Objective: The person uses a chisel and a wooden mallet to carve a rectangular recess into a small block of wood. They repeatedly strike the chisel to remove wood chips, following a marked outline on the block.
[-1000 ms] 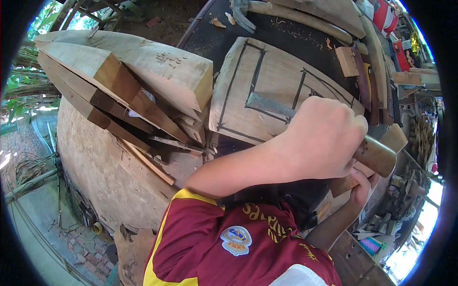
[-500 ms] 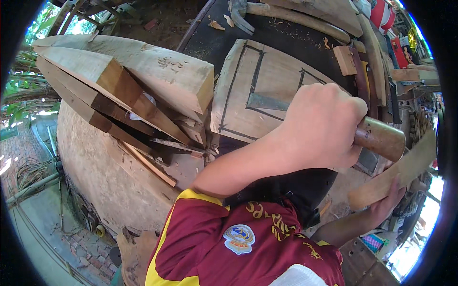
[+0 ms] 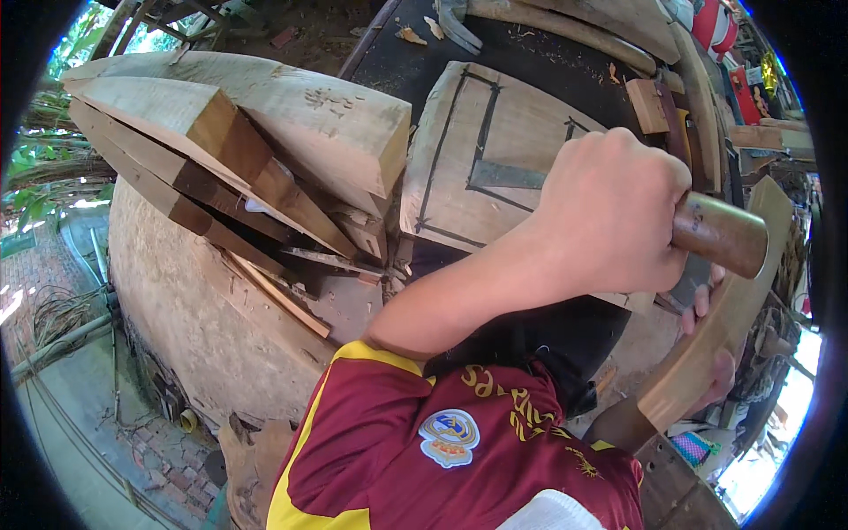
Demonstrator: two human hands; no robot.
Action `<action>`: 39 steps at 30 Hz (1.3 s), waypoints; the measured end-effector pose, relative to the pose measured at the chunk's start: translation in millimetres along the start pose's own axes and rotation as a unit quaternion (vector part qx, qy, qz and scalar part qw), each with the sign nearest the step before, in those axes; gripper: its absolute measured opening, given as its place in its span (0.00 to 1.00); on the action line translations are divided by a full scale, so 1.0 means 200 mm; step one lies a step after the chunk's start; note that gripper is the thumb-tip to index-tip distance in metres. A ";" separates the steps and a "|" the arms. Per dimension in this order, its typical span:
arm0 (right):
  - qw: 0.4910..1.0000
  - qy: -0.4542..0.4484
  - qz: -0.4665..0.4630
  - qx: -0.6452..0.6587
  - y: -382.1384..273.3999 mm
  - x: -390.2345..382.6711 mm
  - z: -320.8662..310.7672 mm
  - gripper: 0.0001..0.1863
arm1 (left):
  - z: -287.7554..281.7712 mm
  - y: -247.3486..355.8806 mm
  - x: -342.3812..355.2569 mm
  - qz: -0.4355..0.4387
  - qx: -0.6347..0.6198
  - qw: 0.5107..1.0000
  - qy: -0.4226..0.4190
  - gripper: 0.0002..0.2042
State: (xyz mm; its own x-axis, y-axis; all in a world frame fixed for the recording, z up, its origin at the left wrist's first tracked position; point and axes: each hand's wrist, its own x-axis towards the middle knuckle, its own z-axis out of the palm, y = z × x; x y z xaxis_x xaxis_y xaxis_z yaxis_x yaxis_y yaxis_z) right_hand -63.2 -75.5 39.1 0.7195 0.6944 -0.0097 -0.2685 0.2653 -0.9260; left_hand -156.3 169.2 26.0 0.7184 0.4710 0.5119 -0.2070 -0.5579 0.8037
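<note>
My left hand (image 3: 614,212) is closed in a fist around a chisel (image 3: 720,234). The rounded wooden handle sticks out to the right of the fist. To the left, the flat grey blade (image 3: 510,175) lies over a pale wooden board (image 3: 442,185) with black outlines drawn on it. The blade's edge is beside a thick black line. At the lower right my right hand (image 3: 720,382) grips a flat wooden bat (image 3: 707,349), fingers showing on both sides. The bat's upper end is behind the chisel handle's end in the picture; whether they touch I cannot tell.
Several thick shaped timbers (image 3: 349,124) lean together at the left, on a large wooden slab (image 3: 177,291). A hammer (image 3: 565,34) lies at the far edge of the black surface (image 3: 380,79), among wood shavings. A small wood block (image 3: 647,106) and planks (image 3: 702,115) lie at the far right.
The bat in my right hand has swung up and turned steeper, closer to the chisel handle. The fist and chisel keep their place on the board while the whole view has shifted slightly.
</note>
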 end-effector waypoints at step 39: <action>0.812 0.284 -0.340 -0.381 0.00 0.05 0.07 0.47 | 0.01 0.01 0.01 -0.014 0.029 0.999 -0.030 0.06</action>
State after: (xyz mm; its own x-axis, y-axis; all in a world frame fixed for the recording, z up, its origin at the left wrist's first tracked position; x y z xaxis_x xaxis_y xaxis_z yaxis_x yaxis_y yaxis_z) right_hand -65.1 -60.3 43.5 0.7728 0.0832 0.6292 0.6325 -0.1827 -0.7527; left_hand -153.9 167.8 27.8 0.7622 0.4467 0.4686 -0.1476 -0.5849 0.7976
